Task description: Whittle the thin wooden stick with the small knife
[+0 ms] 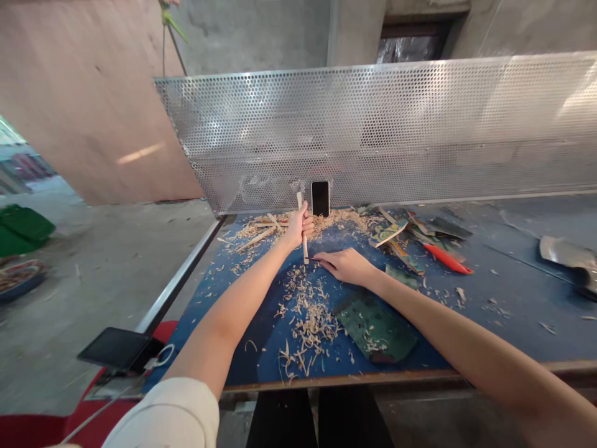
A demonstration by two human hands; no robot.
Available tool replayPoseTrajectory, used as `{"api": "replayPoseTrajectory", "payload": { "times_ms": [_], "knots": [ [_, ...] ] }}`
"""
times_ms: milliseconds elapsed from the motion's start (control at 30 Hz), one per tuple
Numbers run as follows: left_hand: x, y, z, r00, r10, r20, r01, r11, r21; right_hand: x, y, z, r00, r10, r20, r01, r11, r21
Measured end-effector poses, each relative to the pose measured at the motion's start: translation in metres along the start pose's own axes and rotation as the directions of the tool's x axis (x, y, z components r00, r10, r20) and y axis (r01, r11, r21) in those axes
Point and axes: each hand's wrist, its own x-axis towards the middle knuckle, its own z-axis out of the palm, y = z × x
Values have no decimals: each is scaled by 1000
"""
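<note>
My left hand (298,228) is closed round a pale wooden stick (305,249), which stands nearly upright in the view, its ends showing above and below the fist. Close to the stick's lower end, my right hand (342,266) pinches a small dark blade (312,258) that reaches the wood. The blade's handle is hidden in the fingers. Curled wood shavings (312,320) lie on the blue table (261,348) below both hands. Behind them a phone (320,199) stands upright against a perforated metal panel.
Right of my hands lie a red-handled tool (448,258), painted wood pieces (389,233) and a green sheet (377,330). The perforated metal panel (326,124) borders the table's back. At far right is a metal object (566,256); at lower left, a black device (114,348).
</note>
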Motion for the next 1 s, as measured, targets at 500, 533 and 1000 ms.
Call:
{"api": "replayPoseTrajectory", "payload": {
  "times_ms": [500,533,1000],
  "knots": [
    [1,0,-1,994,-74,81,74,997,-3,5,-15,-4,997,74,33,-71,993,-94],
    [0,0,-1,995,-72,74,73,997,-8,5,-17,-4,995,92,38,-89,992,-90],
    [2,1,-7,992,-118,39,121,987,-110,-3,-7,4,997,-64,-36,58,987,-152]
  ]
}}
